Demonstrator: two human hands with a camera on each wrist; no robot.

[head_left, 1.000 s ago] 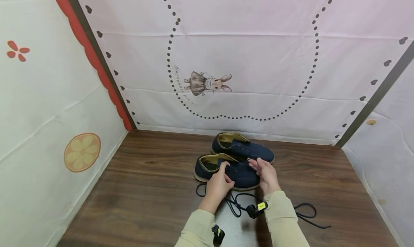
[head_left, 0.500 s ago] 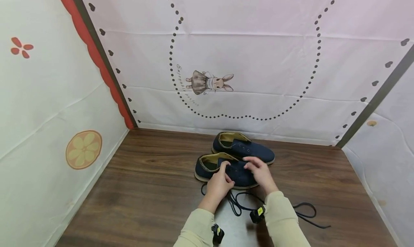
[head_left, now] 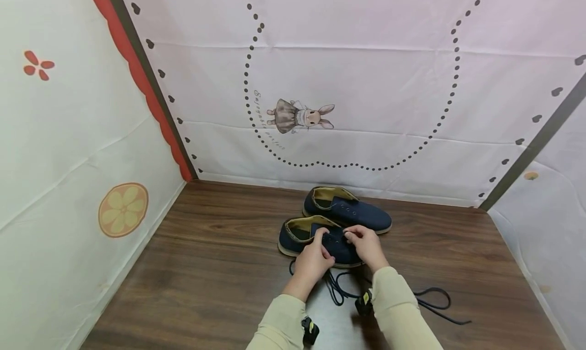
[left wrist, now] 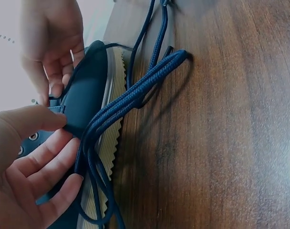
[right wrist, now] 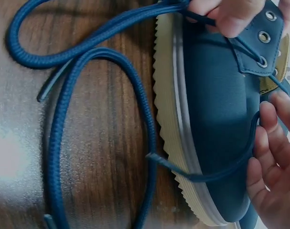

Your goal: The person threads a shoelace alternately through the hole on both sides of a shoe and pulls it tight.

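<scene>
A navy canvas shoe [head_left: 341, 256] with a pale jagged-edged sole sits on the floor, toe to the right. Its lace flap and metal eyelets [right wrist: 264, 37] show in the right wrist view. A blue shoelace [left wrist: 130, 95] runs through the eyelet nearest the toe. My left hand [head_left: 313, 264] is at the flap, thumb and fingers pinching the lace beside it. On the toe side of the eyelets, my right hand [head_left: 368, 247] pinches the lace between thumb and fingertip. From that hand, the lace's free end [right wrist: 197, 177] curves across the toe.
A matching navy shoe [head_left: 373, 217], with no lace visible in its eyelets, stands just behind, close to the printed cloth wall [head_left: 366, 111]. Loops of lace [head_left: 432, 290] spread on the wood floor [head_left: 220, 273] in front and to the right.
My right hand has moved left from over the toe to the eyelets, and its fingers have closed on the lace there. The left hand stays nearly still. The head view has shifted slightly.
</scene>
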